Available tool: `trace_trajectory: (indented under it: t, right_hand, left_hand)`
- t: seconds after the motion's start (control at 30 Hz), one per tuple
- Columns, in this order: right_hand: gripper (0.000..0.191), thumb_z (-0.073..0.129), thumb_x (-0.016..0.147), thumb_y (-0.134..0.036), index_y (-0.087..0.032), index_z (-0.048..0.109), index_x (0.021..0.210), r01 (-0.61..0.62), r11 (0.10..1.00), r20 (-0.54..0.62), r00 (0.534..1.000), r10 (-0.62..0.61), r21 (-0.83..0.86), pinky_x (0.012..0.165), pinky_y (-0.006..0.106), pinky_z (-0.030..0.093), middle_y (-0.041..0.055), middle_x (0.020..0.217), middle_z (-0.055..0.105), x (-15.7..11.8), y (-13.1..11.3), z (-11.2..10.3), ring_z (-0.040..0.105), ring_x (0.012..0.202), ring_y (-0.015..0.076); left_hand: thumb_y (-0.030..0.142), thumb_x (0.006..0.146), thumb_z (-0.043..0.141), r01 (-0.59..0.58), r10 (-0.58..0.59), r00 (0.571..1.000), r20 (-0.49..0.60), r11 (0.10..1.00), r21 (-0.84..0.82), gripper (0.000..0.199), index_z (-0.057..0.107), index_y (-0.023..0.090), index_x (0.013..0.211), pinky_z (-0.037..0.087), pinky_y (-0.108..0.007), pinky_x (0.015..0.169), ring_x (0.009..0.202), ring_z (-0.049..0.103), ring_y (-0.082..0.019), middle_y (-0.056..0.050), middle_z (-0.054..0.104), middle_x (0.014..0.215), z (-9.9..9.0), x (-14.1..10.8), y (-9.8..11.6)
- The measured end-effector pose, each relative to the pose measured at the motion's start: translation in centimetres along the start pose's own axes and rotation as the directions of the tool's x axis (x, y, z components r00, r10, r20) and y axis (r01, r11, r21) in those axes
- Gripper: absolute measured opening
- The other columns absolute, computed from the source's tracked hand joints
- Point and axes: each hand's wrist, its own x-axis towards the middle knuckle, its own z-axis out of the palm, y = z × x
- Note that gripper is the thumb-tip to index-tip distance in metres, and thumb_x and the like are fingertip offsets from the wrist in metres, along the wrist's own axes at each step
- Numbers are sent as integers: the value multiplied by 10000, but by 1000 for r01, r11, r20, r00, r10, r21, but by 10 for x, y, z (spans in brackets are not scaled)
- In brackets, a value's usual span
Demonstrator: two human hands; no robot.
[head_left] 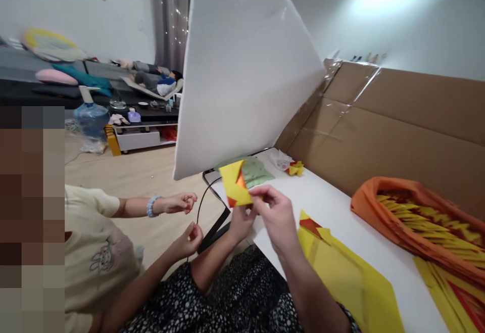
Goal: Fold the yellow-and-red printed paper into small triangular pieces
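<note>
A folded piece of yellow paper (234, 185) with orange-red patches is held up over the near edge of the white table. My right hand (276, 212) pinches its lower right corner between thumb and fingers. Below and behind the paper, my left hand (242, 220) grips its bottom edge, with the fingertips partly hidden. On the table to the right, a yellow and red folded piece (310, 226) lies on a stack of flat yellow paper (341, 272).
An orange cloth bag (369, 194) full of folded yellow pieces stands at the right, beside a cardboard wall (409, 131). A white board (242, 70) leans over the table's far end. At the left, a person in a cream shirt (102, 242) holds both hands close to my left arm.
</note>
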Motion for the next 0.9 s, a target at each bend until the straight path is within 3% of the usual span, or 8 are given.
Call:
trace_trajectory:
  t: [0.1, 0.2, 0.23, 0.33, 0.47, 0.6, 0.77, 0.9]
  right_hand:
    - [164, 671, 754, -318, -192, 688, 857, -19, 998, -136, 990, 26, 54, 719, 299, 506, 36, 844, 693, 4, 1, -38, 617, 770, 175]
    - [223, 710, 735, -361, -184, 701, 870, -83, 991, -124, 988, 95, 104, 669, 293, 503, 33, 818, 689, 2, 7, -59, 601, 703, 157]
    - [238, 711, 741, -372, -183, 707, 886, -98, 989, -93, 990, 109, 111, 660, 293, 501, 32, 814, 687, 1, 9, -63, 596, 686, 150]
    - [282, 660, 807, -419, -192, 717, 964, -101, 993, -6, 995, 101, 60, 677, 301, 503, 38, 841, 677, -3, 10, -72, 601, 693, 150]
    - [289, 573, 888, -429, -246, 717, 1060, 79, 975, -33, 996, -87, -209, 749, 315, 508, 70, 1051, 643, -3, 6, -81, 622, 880, 187]
    - [306, 551, 908, -357, -264, 677, 1172, 174, 927, -22, 981, -193, -333, 829, 338, 505, 74, 1129, 660, 2, 8, -88, 609, 1029, 219]
    - [348, 541, 910, -313, -290, 646, 1241, 186, 918, 105, 982, -159, -351, 947, 384, 476, 41, 1206, 675, 3, 20, -92, 626, 1056, 219]
    - [395, 474, 950, -364, -278, 582, 1321, 112, 934, 127, 989, -73, -339, 766, 335, 537, 16, 961, 732, 0, 27, -90, 655, 751, 169]
  left_hand:
    - [106, 897, 517, 73, -143, 935, -326, 973, -217, 191, 538, 163, 1078, 576, -309, 749, 918, 651, -194, -77, 641, 978, 0, -13, -12]
    - [221, 825, 700, -208, -248, 680, -690, 837, -506, 490, 469, 209, 1257, 522, -447, 925, 1273, 483, -291, -161, 490, 1348, -9, -5, -24]
    - [201, 854, 667, -295, -165, 710, -684, 812, -503, 454, 491, 239, 1271, 483, -474, 981, 1332, 429, -291, -139, 471, 1396, -14, 1, -28]
    - [161, 945, 513, -377, -1, 848, -530, 701, -605, 279, 625, 280, 1170, 408, -479, 1058, 1207, 571, -228, -50, 656, 1221, -34, 21, -33]
    - [298, 916, 565, -22, -137, 988, -68, 311, -950, 293, 651, 225, 1187, 547, -356, 802, 865, 692, -208, -56, 743, 943, -56, 34, -27]
    - [375, 840, 654, 276, 36, 961, 275, -25, -961, 506, 584, 199, 1309, 509, -263, 613, 648, 639, -164, -12, 699, 717, -62, 35, -16]
    - [437, 832, 654, 321, -2, 944, 329, -225, -920, 467, 638, 225, 1248, 536, -297, 734, 879, 669, -207, -57, 719, 1019, -56, 33, -8]
    - [468, 852, 625, 377, 31, 918, 396, -381, -844, 543, 561, 229, 1335, 549, -317, 628, 653, 681, -191, -42, 725, 834, -55, 32, -1]
